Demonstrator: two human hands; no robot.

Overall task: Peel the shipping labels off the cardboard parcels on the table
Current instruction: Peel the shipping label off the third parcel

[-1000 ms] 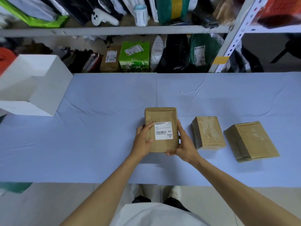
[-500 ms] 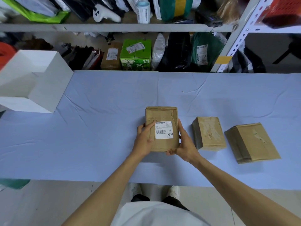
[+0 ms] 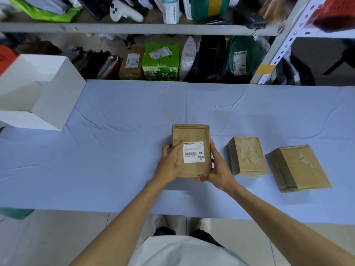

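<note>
A long bench [image 3: 134, 112] draped in wrinkled pale lilac-blue cloth spans the view; a white open-topped box [image 3: 48, 96] sits at its left end; behind stands a grey metal shelving rack [image 3: 134, 28] with a perforated white upright [image 3: 284, 48]; its lower level holds a green printed carton [image 3: 160, 62], a small brown labelled carton [image 3: 131, 64] and a dark green mailer bag [image 3: 244, 58]; pale floor tiles [image 3: 57, 237] show below; the light is soft and even.

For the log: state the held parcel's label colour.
The label is white with black print; head view shows it best.
</note>
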